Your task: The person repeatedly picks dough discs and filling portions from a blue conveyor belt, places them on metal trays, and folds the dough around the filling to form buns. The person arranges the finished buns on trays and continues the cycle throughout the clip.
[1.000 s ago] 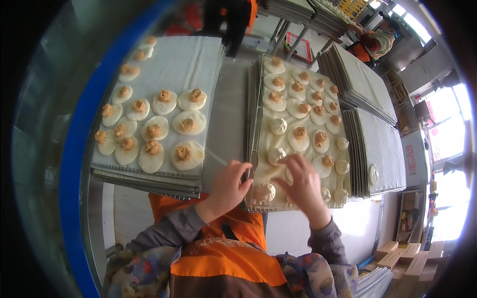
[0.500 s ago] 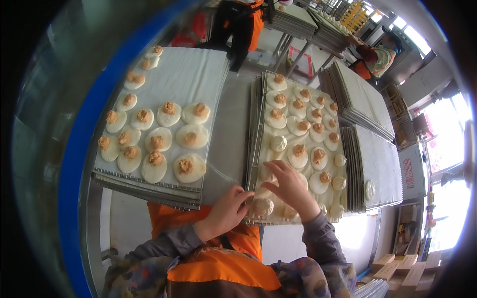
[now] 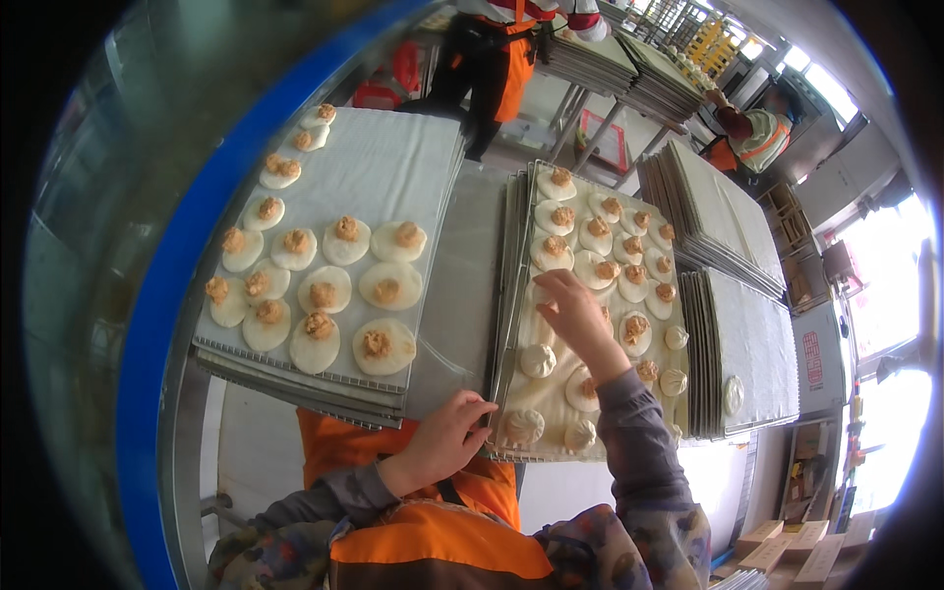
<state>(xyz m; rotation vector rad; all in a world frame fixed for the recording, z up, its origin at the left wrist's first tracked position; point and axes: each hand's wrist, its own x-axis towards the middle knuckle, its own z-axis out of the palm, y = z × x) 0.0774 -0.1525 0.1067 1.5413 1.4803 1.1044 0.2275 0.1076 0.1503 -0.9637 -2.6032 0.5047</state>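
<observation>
My right hand (image 3: 578,317) reaches out over the right tray (image 3: 515,265), fingers curled over a flat dough round in its middle; I cannot tell whether it grips one. Round it lie dough rounds topped with orange filling (image 3: 596,237) and, nearer me, several folded dumplings (image 3: 538,360). My left hand (image 3: 447,440) rests at the near left corner of that tray, fingers loosely apart and holding nothing. To the left, a second tray (image 3: 393,167) with a white liner carries more filled dough rounds (image 3: 383,346).
Stacks of lined trays (image 3: 733,236) stand to the right. A blue rim (image 3: 172,285) curves along the left. Two people in orange aprons (image 3: 492,49) work at the far side beside more tray stacks (image 3: 629,64). Cardboard boxes (image 3: 787,536) sit at lower right.
My right hand has moved away from the near end of the right tray toward its middle. My left hand has drawn back to the tray's near corner. A folded dumpling now lies where both hands were.
</observation>
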